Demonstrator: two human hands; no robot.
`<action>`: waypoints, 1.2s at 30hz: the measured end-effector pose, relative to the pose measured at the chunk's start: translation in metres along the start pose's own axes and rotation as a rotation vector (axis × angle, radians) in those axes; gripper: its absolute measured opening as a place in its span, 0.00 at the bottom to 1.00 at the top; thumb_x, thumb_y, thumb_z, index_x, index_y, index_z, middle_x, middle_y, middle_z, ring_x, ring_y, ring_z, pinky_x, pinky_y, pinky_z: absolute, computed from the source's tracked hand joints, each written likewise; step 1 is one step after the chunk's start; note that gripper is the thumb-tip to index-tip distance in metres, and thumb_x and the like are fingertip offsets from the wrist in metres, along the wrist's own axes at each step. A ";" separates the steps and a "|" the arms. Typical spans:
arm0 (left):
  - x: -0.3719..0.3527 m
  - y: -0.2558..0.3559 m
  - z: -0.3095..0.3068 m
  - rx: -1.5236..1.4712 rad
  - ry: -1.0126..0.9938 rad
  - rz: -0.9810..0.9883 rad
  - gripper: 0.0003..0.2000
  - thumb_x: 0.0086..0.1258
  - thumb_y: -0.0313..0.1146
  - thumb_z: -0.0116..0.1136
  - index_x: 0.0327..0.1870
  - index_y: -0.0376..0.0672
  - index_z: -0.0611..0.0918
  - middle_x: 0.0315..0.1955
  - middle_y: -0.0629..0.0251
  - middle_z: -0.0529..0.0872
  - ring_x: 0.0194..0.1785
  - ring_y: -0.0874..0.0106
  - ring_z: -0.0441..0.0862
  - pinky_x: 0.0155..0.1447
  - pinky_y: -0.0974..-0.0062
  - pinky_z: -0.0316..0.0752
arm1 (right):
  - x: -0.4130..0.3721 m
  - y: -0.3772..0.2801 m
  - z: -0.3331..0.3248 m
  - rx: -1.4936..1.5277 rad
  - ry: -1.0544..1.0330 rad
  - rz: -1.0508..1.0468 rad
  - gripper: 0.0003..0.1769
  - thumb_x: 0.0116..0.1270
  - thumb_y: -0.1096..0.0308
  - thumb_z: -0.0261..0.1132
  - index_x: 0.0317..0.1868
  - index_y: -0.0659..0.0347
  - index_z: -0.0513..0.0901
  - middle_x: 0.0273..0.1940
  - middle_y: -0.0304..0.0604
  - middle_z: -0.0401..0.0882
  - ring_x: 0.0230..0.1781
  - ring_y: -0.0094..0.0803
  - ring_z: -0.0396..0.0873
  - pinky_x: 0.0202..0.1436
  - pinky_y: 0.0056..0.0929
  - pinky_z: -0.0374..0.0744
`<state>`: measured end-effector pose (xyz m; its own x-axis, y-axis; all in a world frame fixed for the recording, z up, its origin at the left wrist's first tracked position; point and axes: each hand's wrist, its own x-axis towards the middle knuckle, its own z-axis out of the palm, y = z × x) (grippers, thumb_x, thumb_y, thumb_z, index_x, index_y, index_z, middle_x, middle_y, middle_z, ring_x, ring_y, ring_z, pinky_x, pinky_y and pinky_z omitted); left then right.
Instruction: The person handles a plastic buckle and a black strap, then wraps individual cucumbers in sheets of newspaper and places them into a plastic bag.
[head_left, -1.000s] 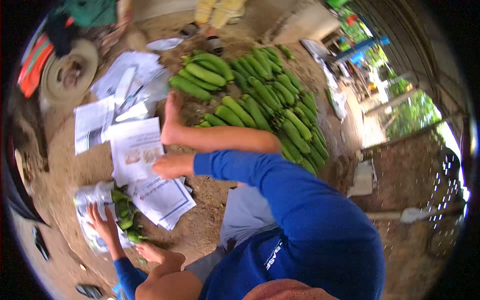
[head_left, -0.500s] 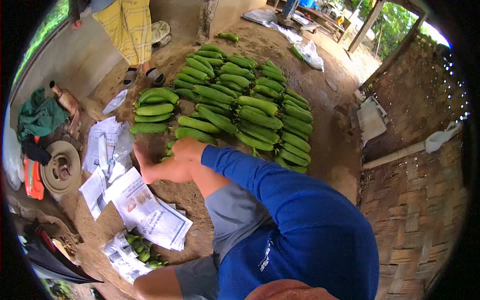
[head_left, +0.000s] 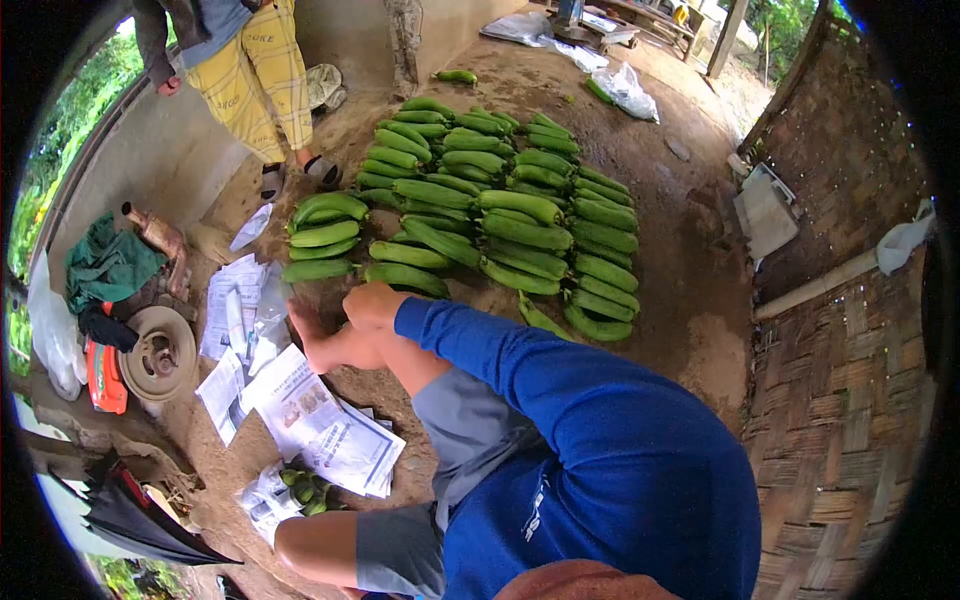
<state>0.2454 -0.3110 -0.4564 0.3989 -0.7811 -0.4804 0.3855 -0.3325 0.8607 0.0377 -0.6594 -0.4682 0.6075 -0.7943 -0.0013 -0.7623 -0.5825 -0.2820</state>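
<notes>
My right hand point(head_left: 372, 305), at the end of a blue sleeve, is closed beside my bent leg. Its fingertips face away, so what it holds, if anything, is hidden. Just beyond it lie long green vegetables point(head_left: 520, 235), sorted in several rows on the dirt floor. A smaller group point(head_left: 325, 235) of them is at the left of the rows. Printed newspaper sheets point(head_left: 330, 430) are spread in front of me. Close to my other knee, small green vegetables point(head_left: 305, 490) rest partly in crumpled newspaper point(head_left: 268, 503). My left hand is out of view.
A person point(head_left: 255, 75) in yellow trousers stands by the wall at upper left. Nearby are a green cloth point(head_left: 110, 262), a wheel rim point(head_left: 160, 360) and an orange object point(head_left: 106, 375). A woven wall point(head_left: 840, 400) runs along the right; a plastic bag point(head_left: 628, 92) lies at the back.
The view has shifted, so most of the scene sits further right. One long vegetable near my right arm now shows at a slant, apart from its row. My right hand stays near my leg.
</notes>
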 end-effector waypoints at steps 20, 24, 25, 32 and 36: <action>-0.001 0.001 0.008 0.000 0.040 0.011 0.23 0.78 0.45 0.54 0.59 0.32 0.80 0.60 0.53 0.81 0.63 0.62 0.76 0.66 0.62 0.71 | -0.009 -0.028 -0.010 -0.172 -0.215 -0.185 0.19 0.62 0.61 0.61 0.43 0.64 0.91 0.43 0.56 0.89 0.44 0.54 0.88 0.45 0.59 0.85; -0.001 0.003 0.009 0.002 0.058 0.012 0.23 0.78 0.45 0.54 0.59 0.32 0.80 0.60 0.53 0.81 0.63 0.62 0.76 0.66 0.62 0.71 | 0.009 -0.034 0.017 -0.151 -0.357 -0.149 0.25 0.59 0.56 0.64 0.53 0.65 0.81 0.54 0.59 0.78 0.56 0.56 0.77 0.56 0.57 0.75; -0.001 0.003 0.010 0.001 0.064 0.014 0.23 0.78 0.45 0.54 0.59 0.32 0.80 0.60 0.53 0.81 0.63 0.62 0.76 0.66 0.62 0.71 | 0.016 -0.037 0.026 -0.141 -0.338 -0.148 0.28 0.59 0.56 0.64 0.55 0.65 0.78 0.56 0.59 0.75 0.58 0.56 0.74 0.58 0.57 0.73; -0.003 0.004 0.005 -0.006 0.116 0.021 0.23 0.79 0.45 0.53 0.59 0.32 0.80 0.59 0.53 0.81 0.63 0.62 0.76 0.66 0.62 0.71 | 0.092 -0.055 0.125 -0.001 0.014 0.021 0.47 0.55 0.51 0.67 0.69 0.67 0.59 0.70 0.59 0.55 0.72 0.56 0.53 0.71 0.56 0.56; -0.006 0.005 -0.007 -0.027 0.154 0.031 0.23 0.79 0.46 0.53 0.59 0.32 0.80 0.59 0.53 0.81 0.63 0.62 0.76 0.66 0.62 0.71 | 0.140 -0.065 0.199 0.016 0.257 0.275 0.59 0.53 0.48 0.69 0.78 0.67 0.48 0.79 0.59 0.44 0.80 0.57 0.41 0.78 0.56 0.46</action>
<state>0.2511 -0.3042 -0.4511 0.5331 -0.6999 -0.4754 0.3926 -0.2931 0.8717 0.2167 -0.6989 -0.6411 0.3033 -0.9391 0.1613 -0.8844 -0.3405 -0.3191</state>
